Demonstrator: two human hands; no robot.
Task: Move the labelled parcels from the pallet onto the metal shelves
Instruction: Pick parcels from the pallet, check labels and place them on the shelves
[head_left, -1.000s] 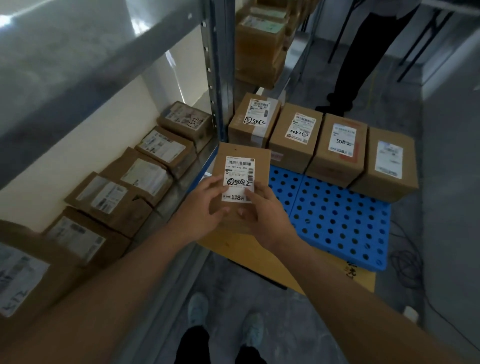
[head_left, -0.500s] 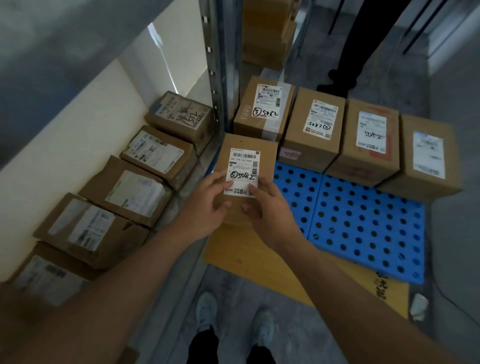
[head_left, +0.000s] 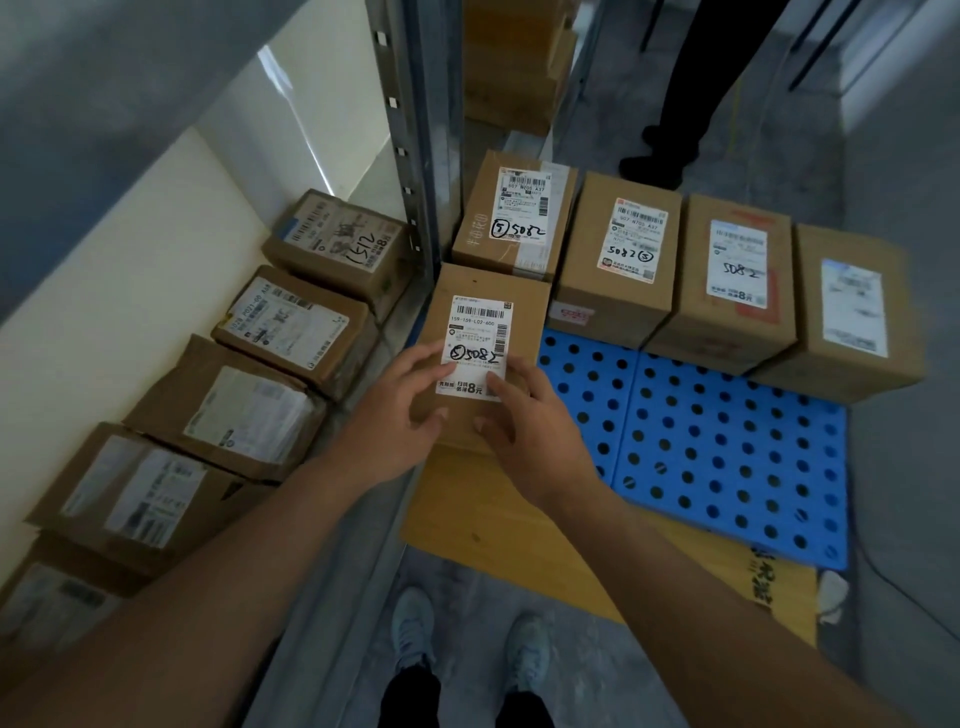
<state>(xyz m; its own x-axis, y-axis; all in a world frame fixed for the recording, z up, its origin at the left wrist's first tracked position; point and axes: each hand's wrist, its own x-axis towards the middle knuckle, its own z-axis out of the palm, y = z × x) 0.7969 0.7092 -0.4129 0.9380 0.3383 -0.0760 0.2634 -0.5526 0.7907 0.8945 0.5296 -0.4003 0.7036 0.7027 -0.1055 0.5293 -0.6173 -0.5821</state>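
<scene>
Parcel (head_left: 488, 343) in both hands, beside shelf upright (head_left: 415, 156).

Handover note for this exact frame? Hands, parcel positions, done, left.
Left hand and right hand: both in a grip on one small brown cardboard parcel with a white label marked 5082, held beside the grey metal shelf upright.
Four brown labelled cardboard boxes sit in a row along the far edge of the blue perforated plastic pallet.
Done: a row of brown labelled parcels lies on the low metal shelf at left.
Left: shelve the held parcel, then the four on the pallet.
</scene>
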